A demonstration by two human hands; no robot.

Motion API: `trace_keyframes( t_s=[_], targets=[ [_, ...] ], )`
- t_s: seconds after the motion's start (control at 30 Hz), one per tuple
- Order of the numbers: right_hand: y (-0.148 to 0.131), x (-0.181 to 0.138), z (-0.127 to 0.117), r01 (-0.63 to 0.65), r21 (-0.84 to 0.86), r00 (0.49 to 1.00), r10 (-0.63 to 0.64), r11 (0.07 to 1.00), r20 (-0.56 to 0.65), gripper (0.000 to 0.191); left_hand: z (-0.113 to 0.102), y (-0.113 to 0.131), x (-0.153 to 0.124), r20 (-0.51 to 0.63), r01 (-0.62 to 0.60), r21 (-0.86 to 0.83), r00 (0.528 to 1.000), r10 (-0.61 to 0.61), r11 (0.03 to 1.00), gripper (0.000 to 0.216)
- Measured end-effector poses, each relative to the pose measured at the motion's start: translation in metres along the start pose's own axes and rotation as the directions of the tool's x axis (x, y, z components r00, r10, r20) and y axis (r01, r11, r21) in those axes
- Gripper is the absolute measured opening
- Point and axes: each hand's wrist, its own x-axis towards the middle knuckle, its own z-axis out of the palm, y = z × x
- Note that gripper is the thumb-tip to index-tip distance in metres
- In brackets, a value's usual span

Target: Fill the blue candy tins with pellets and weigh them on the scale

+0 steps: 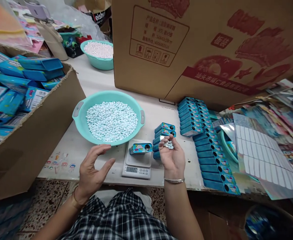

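My right hand [171,156] is palm up beside a small white scale [137,165], cupping a few pale blue candies [168,145] in its fingers. A small blue box [141,148] lies on the scale's pan. My left hand [94,170] hovers open just left of the scale, fingers curved and apart, holding nothing. Right behind both hands sits a teal basin [78,113] full of pale blue candies [111,120]. A short stack of blue boxes [164,130] stands just beyond my right hand.
Rows of closed blue boxes [206,146] run along the table's right side, next to a white sticker sheet [258,153]. A large cardboard carton [198,46] stands behind. An open carton of blue boxes [16,86] is at left. A second teal bowl [98,53] of white candies sits farther back.
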Motion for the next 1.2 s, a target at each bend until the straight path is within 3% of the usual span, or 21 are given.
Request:
trace_keyframes(
  t_s=[0.17, 0.3, 0.47, 0.57, 0.77, 1.2],
  targets=[
    [0.005, 0.000, 0.004, -0.007, 0.013, 0.999, 0.008, 1.000, -0.043, 0.002, 0.009, 0.005, 0.008, 0.066, -0.060, -0.003, 0.996, 0.060, 0.998, 0.034],
    [0.013, -0.001, 0.009, 0.041, -0.010, 0.999, -0.041, 0.999, -0.009, 0.005, 0.026, 0.013, 0.016, 0.164, -0.126, -0.021, 0.978, 0.128, 0.992, 0.042],
    [0.025, -0.003, 0.017, 0.124, -0.072, 0.991, -0.120, 0.990, 0.065, 0.011, 0.060, 0.019, 0.028, 0.357, -0.277, -0.012, 0.896, 0.263, 0.961, 0.059],
    [0.031, -0.005, 0.022, 0.180, -0.116, 0.981, -0.169, 0.977, 0.099, 0.014, 0.078, 0.019, 0.034, 0.426, -0.300, 0.040, 0.868, 0.255, 0.953, 0.062],
    [0.042, -0.009, 0.025, 0.286, -0.182, 0.954, -0.262, 0.941, 0.143, 0.014, 0.094, 0.016, 0.040, 0.457, -0.234, 0.059, 0.871, 0.182, 0.971, 0.048],
    [0.054, -0.012, 0.023, 0.415, -0.305, 0.910, -0.383, 0.857, 0.159, 0.013, 0.098, 0.015, 0.041, 0.427, -0.209, 0.026, 0.886, 0.178, 0.978, 0.036]
  ],
)
